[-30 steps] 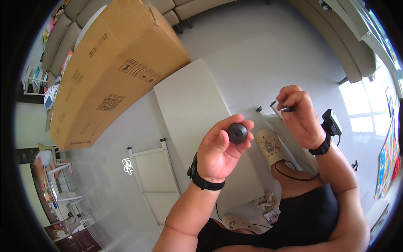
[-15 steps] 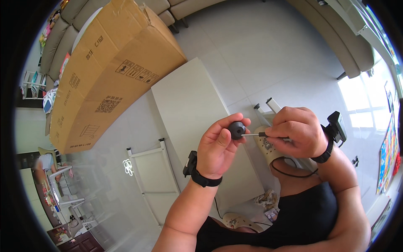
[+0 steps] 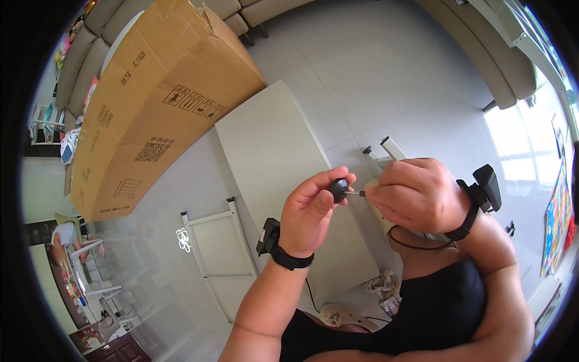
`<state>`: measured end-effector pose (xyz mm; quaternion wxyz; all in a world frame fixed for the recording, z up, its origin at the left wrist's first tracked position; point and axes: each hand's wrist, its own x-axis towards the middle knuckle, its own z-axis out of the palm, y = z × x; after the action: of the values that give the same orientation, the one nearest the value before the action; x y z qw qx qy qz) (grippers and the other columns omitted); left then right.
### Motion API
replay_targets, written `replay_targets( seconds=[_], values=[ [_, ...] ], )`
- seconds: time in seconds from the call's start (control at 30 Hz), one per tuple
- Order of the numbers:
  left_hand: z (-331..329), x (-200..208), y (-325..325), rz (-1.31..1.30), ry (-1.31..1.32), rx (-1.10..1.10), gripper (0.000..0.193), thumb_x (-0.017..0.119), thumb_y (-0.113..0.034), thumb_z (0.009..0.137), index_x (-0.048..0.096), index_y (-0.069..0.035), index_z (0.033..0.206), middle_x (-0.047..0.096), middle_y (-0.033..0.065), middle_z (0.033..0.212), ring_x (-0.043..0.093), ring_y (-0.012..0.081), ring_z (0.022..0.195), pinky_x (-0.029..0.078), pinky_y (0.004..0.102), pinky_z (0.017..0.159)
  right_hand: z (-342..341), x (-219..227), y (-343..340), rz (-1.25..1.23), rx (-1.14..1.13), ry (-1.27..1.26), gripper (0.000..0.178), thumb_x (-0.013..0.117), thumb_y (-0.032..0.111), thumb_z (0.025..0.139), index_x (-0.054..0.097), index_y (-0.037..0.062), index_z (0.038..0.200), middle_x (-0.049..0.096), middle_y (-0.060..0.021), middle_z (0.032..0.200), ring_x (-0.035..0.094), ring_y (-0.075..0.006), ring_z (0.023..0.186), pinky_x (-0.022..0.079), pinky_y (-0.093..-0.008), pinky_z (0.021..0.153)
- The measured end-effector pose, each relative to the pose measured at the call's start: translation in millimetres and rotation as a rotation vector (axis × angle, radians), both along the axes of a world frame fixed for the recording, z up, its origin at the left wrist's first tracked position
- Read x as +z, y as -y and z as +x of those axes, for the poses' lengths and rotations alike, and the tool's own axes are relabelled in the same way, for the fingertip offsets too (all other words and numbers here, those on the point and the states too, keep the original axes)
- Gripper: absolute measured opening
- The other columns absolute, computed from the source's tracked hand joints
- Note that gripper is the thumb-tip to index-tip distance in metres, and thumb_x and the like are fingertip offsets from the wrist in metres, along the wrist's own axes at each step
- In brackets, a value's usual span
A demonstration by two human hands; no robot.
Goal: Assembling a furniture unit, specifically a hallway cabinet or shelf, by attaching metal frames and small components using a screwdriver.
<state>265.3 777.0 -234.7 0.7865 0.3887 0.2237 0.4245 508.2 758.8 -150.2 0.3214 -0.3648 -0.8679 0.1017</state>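
My left hand (image 3: 312, 211) pinches a small round black knob-like piece (image 3: 339, 189) between thumb and fingers. In my right hand (image 3: 416, 196) is a screwdriver (image 3: 354, 193), its handle mostly hidden by the curled fingers. The thin metal shaft points left, and its tip meets the black piece near the middle of its face. Both hands are held above a long pale board (image 3: 274, 142) on the floor. Each wrist wears a black strap with a small device.
A big cardboard box (image 3: 163, 108) stands at the upper left. On the floor lie a white metal frame (image 3: 226, 247) and, near my right hand, another white frame with black end caps (image 3: 392, 148). Beige sofas (image 3: 482, 48) line the far side. Crumpled packaging (image 3: 383, 289) lies by my foot.
The black piece has turned and shifted slightly left. My right hand has moved a little left and rolled over, and less of the screwdriver shaft shows between the hands.
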Motion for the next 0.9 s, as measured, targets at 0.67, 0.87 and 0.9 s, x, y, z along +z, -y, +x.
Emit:
replay_targets(
  seconds=[0.67, 0.87, 0.9],
  values=[
    [-4, 6, 1, -0.053, 0.017, -0.069, 0.058, 0.068, -0.037, 0.098, 0.058, 0.006, 0.136, 0.068, 0.0201, 0.123, 0.068, 0.0228, 0.103, 0.055, 0.0323, 0.088, 7, -7, -1, -0.392, -0.001, -0.363, 0.021, 0.075, -0.002, 0.076, 0.071, 0.0056, 0.095, 0.061, -0.0076, 0.079, 0.062, -0.0267, 0.069, 0.05, -0.0362, 0.059],
    [-5, 12, 1, -0.075, 0.021, -0.085, 0.058, 0.068, -0.04, 0.097, 0.06, 0.005, 0.133, 0.069, 0.018, 0.121, 0.067, 0.022, 0.103, 0.054, 0.0327, 0.088, 8, -11, -2, -0.463, -0.005, -0.4, 0.019, 0.076, -0.002, 0.076, 0.073, 0.0044, 0.094, 0.065, -0.0077, 0.081, 0.064, -0.0257, 0.072, 0.051, -0.0351, 0.062],
    [-5, 13, 2, -0.091, 0.021, -0.099, 0.058, 0.069, -0.042, 0.097, 0.062, 0.004, 0.132, 0.069, 0.0153, 0.121, 0.065, 0.0205, 0.104, 0.051, 0.0325, 0.089, 8, -11, -2, -0.487, -0.01, -0.41, 0.018, 0.076, -0.002, 0.076, 0.073, 0.004, 0.093, 0.065, -0.0079, 0.081, 0.064, -0.0257, 0.073, 0.051, -0.0351, 0.063]
  ],
)
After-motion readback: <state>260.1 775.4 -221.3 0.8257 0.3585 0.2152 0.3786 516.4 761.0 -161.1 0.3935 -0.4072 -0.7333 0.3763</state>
